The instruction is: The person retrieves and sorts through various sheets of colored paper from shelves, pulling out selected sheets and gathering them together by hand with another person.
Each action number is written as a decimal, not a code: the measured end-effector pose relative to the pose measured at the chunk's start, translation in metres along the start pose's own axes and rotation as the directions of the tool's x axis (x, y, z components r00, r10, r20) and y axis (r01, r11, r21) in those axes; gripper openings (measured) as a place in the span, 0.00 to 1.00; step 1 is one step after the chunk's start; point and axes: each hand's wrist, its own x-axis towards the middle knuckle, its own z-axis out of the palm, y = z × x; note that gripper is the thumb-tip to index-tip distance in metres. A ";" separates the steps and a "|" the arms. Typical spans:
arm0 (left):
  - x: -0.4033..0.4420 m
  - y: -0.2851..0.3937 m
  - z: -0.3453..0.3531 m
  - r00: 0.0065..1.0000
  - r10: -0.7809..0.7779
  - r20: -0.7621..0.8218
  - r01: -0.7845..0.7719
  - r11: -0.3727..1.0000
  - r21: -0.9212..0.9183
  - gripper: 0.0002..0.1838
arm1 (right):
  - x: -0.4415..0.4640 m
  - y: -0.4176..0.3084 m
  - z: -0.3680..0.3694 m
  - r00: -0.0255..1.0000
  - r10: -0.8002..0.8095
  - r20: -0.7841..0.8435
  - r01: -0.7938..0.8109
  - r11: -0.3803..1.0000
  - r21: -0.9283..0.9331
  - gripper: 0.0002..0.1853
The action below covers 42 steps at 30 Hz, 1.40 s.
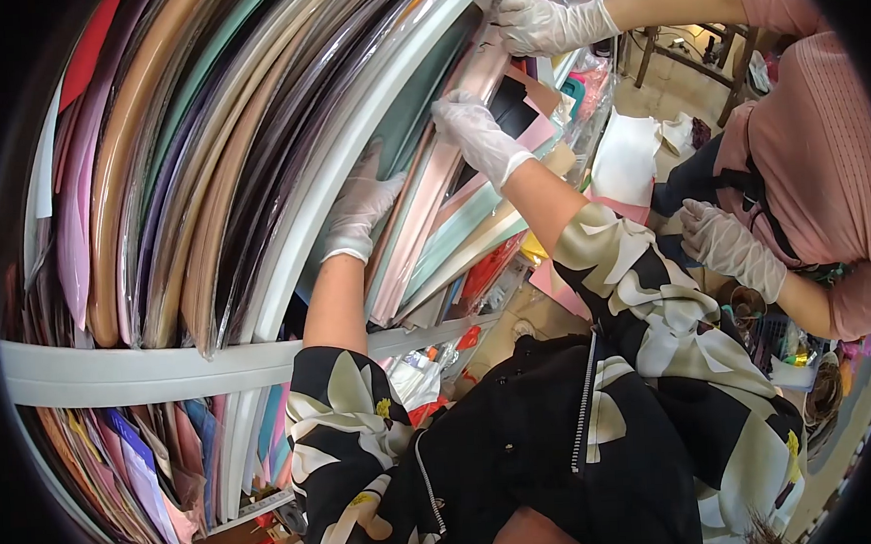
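"Since the head view is all we have, where are the two hands?"

"Both are in thin white gloves, right of the white divider (338, 155). The left hand (365, 205) reaches in just beside it, fingers partly spread near the grey-green sheet (423, 93). I can't tell whether it grips anything."

"And the right hand (478, 134)?"

"Farther right of the divider, with its fingers curled in, closed on the edge of the pink sheets (434, 189). Those stand tilted, right of the divider, and more sheets in pale green, cream and pink fan out beyond them. A black sheet (514, 111) shows just past the right hand."

"Who else is there?"

"A co-worker (809, 149) in a pink top, well to the right of the divider. One gloved hand (551, 26) is near the divider's upper end, at the top of the pink sheets. The other gloved hand (736, 249) is well apart from the sheets, beside the co-worker's body, fingers bent."

"What about left of the divider?"

"A dense row of wrapped sheets (208, 175), brown, purple, green and black, standing on edge. Below the divider's lower end runs a white shelf bar (148, 370), with smaller sheets (138, 470) packed upright underneath."
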 end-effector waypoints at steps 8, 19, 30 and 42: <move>0.001 0.002 -0.014 0.999 -0.006 0.034 0.007 0.999 -0.043 0.40 | 0.004 0.004 0.009 0.997 0.012 0.077 -0.019 0.995 0.094 0.25; 0.002 0.025 -0.042 0.981 0.040 0.188 -0.029 0.998 -0.061 0.40 | -0.009 0.015 -0.002 0.977 0.133 0.165 -0.161 0.972 0.171 0.16; -0.013 0.009 -0.052 0.956 0.098 0.277 -0.090 0.995 -0.043 0.44 | -0.053 0.026 0.010 0.978 0.041 0.207 -0.107 0.941 0.322 0.14; -0.072 0.057 -0.071 0.897 -0.041 0.439 0.030 0.999 0.033 0.54 | -0.176 0.075 0.010 0.937 0.295 0.188 -0.350 0.774 0.528 0.09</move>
